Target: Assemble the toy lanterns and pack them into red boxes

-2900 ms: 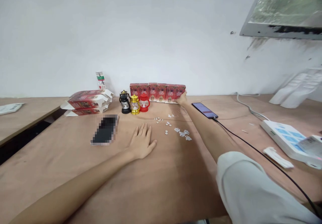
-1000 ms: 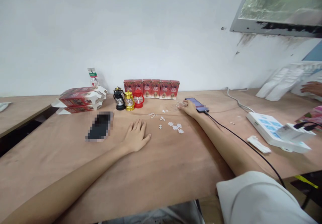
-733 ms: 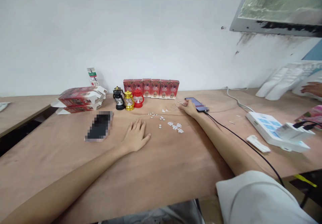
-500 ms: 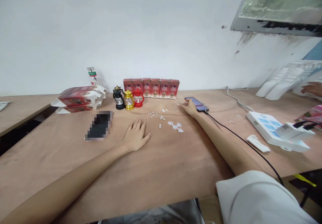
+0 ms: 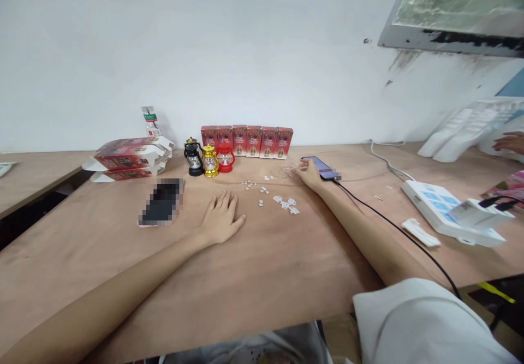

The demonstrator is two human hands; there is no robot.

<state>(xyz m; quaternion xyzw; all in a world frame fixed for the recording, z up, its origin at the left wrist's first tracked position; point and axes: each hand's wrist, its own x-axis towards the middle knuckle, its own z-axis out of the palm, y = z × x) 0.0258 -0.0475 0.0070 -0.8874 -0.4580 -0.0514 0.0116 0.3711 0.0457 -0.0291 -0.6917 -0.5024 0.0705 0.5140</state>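
My left hand (image 5: pixel 221 218) lies flat on the wooden table, palm down, fingers spread, holding nothing. My right hand (image 5: pixel 308 175) is at the far side, beside a phone (image 5: pixel 321 167) with a cable plugged in. Its fingertips pinch at a bundle of thin pale wires (image 5: pixel 286 172), whose loops show left of the fingers. Between the hands are several round button-like discs (image 5: pixel 246 185) and several small white cut pieces (image 5: pixel 285 204). Behind them stand a black lantern (image 5: pixel 194 159), a gold lantern (image 5: pixel 210 163) and a red lantern (image 5: pixel 225 160).
Several red printed boxes (image 5: pixel 254 141) stand in a row by the wall. Flattened open boxes (image 5: pixel 126 156) are stacked at left, near a blurred phone (image 5: pixel 161 203). A power strip (image 5: pixel 444 211) with chargers and a black cable (image 5: pixel 388 233) lie at right. Another person's hand (image 5: pixel 510 141) shows far right.
My right hand has left the end of the red box row and come down right to the thin wires. It has barely moved over the last second. My left hand stays flat. The camera has turned slightly right.
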